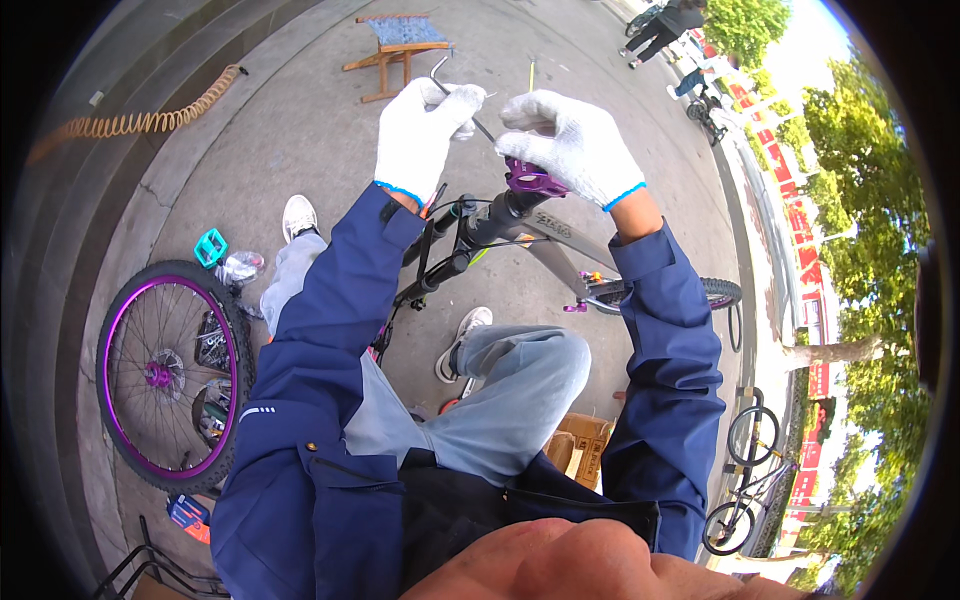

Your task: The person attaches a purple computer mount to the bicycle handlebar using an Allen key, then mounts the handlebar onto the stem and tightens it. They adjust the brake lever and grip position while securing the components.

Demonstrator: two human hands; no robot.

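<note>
My left hand (pixel 425 125), in a white knit glove with a blue cuff, is closed around a dark L-shaped hex key (pixel 438 72). The key's bent end sticks up past the fingers and its long end slants down toward my right hand. My right hand (pixel 575 145), gloved alike, has its fingers curved and its thumb apart from them, beside the key's lower end. I make out nothing between its fingertips. Just below it is the purple handlebar stem (pixel 535 180) of a grey bicycle frame (pixel 560 265). The frame stands before me without its front wheel fitted, its fork (pixel 455 265) between my knees.
A loose wheel with a purple rim (pixel 110 345) lies at the left, near a turquoise pedal (pixel 210 247) and bagged parts. A folding stool (pixel 405 40) stands ahead. A coiled hose (pixel 160 122) hangs far left. A cardboard box (pixel 590 440) sits near my right leg. People are farther off.
</note>
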